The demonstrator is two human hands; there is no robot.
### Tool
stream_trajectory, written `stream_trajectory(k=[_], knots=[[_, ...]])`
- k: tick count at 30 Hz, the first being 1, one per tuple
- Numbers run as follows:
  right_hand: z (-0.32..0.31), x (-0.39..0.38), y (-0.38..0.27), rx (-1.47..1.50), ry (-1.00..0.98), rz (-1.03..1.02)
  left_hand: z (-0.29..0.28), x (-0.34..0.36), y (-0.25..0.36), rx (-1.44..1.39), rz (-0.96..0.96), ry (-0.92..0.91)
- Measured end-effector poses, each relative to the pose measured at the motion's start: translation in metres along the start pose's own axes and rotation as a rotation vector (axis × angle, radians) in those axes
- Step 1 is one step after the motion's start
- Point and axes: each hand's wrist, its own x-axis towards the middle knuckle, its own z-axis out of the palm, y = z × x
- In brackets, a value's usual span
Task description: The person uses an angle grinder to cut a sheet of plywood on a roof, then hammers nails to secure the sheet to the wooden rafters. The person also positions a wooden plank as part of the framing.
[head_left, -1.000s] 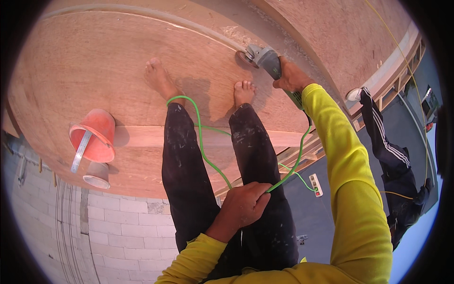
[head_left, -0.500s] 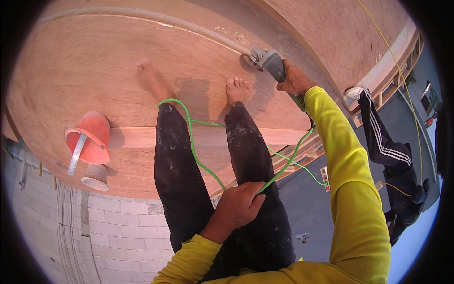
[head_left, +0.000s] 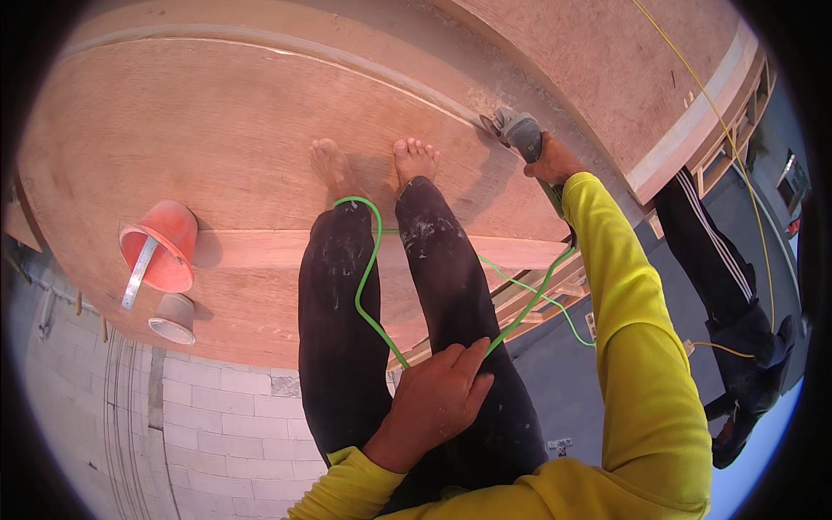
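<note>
The right hand (head_left: pixel 555 162) alone grips the grey, metal-headed angle grinder (head_left: pixel 522 133), so kickback could cut the bare feet (head_left: pixel 415 161) left of it (the left hand (head_left: pixel 436 399) clasps long green cable (head_left: pixel 371 262))

Near the right end of the wooden platform (head_left: pixel 173 104), the right hand (head_left: pixel 555 161) covers part of the angle grinder (head_left: pixel 523 134). The left hand (head_left: pixel 433 399) hides a stretch of green cable (head_left: pixel 360 299). Beyond the near edge, a yellow sleeve (head_left: pixel 637 329) overlaps a white power strip (head_left: pixel 590 327).
</note>
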Motion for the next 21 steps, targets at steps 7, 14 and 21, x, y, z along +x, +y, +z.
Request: stream_trajectory(k=[7, 14, 21], knots=[[-0.009, -0.012, 0.013, -0.029, 0.118, -0.213, 0.052, 0.027, -0.023, -0.289, 0.149, 0.084], [-0.010, 0.008, -0.051, -0.072, 0.106, -0.366, 0.066, 0.018, -0.034, -0.306, 0.069, 0.076], [0.008, 0.016, -0.038, -0.134, 0.104, -0.358, 0.124, 0.031, -0.031, -0.325, 0.043, 0.053]])
